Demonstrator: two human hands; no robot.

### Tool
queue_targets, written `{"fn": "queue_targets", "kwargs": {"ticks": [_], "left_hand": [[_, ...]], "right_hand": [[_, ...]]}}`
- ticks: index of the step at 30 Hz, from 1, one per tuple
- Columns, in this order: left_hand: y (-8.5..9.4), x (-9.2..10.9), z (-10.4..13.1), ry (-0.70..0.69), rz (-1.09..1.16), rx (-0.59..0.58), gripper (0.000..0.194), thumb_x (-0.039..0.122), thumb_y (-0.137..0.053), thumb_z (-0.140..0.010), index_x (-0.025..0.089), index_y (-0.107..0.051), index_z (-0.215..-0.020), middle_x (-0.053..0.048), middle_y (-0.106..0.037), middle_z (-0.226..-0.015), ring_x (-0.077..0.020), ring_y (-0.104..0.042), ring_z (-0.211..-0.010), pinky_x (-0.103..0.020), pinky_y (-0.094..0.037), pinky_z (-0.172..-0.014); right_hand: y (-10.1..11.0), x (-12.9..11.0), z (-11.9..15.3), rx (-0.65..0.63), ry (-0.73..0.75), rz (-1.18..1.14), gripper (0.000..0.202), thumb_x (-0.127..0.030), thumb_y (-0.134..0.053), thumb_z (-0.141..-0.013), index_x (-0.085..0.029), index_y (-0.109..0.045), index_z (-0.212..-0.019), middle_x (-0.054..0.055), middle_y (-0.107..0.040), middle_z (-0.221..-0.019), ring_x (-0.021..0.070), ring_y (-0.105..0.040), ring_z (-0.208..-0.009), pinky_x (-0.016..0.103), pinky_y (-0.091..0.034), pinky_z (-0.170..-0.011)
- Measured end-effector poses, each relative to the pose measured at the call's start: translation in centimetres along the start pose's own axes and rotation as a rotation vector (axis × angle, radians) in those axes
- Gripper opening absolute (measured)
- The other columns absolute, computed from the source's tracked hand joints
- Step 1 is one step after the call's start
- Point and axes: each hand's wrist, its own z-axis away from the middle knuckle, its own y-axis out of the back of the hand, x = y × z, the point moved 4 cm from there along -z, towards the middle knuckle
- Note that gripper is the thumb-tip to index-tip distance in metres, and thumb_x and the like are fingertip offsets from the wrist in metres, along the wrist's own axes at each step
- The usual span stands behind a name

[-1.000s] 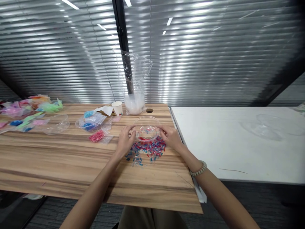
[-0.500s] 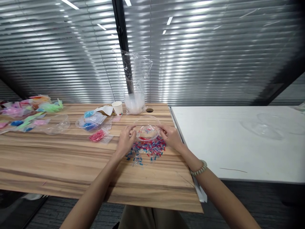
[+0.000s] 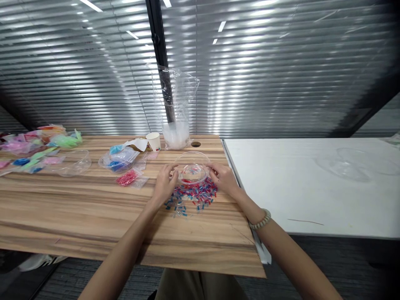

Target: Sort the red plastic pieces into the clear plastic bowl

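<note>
Between my hands is a clear round plastic bowl (image 3: pixel 193 182), seen at the wooden table's right end. My left hand (image 3: pixel 165 180) grips the bowl's left side, fingers curled at its rim. On the opposite side my right hand (image 3: pixel 223 177) pinches the rim; a beaded bracelet (image 3: pixel 261 220) circles that wrist. Small red, blue and clear tube-like pieces (image 3: pixel 200 193) lie spread on the table just in front of the bowl. Some colour shows through the clear plastic; whether those pieces are inside or beneath it I cannot tell.
Left of the bowl lie a bag of red pieces (image 3: pixel 127 178) and a clear bowl with blue packets (image 3: pixel 117 162). A paper cup (image 3: pixel 153 141) and a tall clear bag (image 3: pixel 176 133) stand behind. A white table (image 3: pixel 296 183) adjoins on the right.
Both hands and the bowl stay in place. At the lower left, a person's shoe has come further into view.
</note>
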Motion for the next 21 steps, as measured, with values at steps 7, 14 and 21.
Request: {"fn": "queue_targets", "kwargs": {"ticks": [7,14,21], "left_hand": [[-0.01,-0.04,-0.08,-0.015,-0.019,-0.01,0.026,0.019,-0.042,-0.085,0.015,-0.057,-0.106,-0.008,-0.058,-0.1,-0.0176,-0.055,-0.091,-0.03,-0.048,-0.076],[-0.04,-0.08,-0.03,-0.023,-0.027,-0.021,0.026,0.02,-0.041,-0.085,0.016,-0.057,-0.106,-0.008,-0.058,-0.101,-0.0179,-0.055,-0.092,-0.031,-0.047,-0.078],[-0.1,-0.12,-0.05,-0.032,-0.029,-0.02,0.025,0.021,-0.04,-0.086,0.017,-0.057,-0.104,-0.008,-0.058,-0.102,-0.0183,-0.054,-0.095,-0.031,-0.047,-0.08]], "right_hand": [[-0.01,0.01,-0.07,-0.01,-0.007,0.004,0.026,-0.012,-0.043,-0.081,-0.017,-0.063,-0.097,0.007,-0.069,-0.092,0.0191,-0.065,-0.08,0.029,-0.05,-0.071],[-0.01,0.04,-0.03,-0.017,-0.019,0.0,0.027,-0.012,-0.043,-0.082,-0.018,-0.063,-0.1,0.006,-0.069,-0.092,0.0179,-0.065,-0.078,0.028,-0.05,-0.07],[0.05,-0.03,-0.07,-0.014,-0.012,-0.007,0.027,-0.013,-0.043,-0.081,-0.018,-0.063,-0.099,0.006,-0.069,-0.093,0.0185,-0.065,-0.079,0.029,-0.05,-0.069]]}}
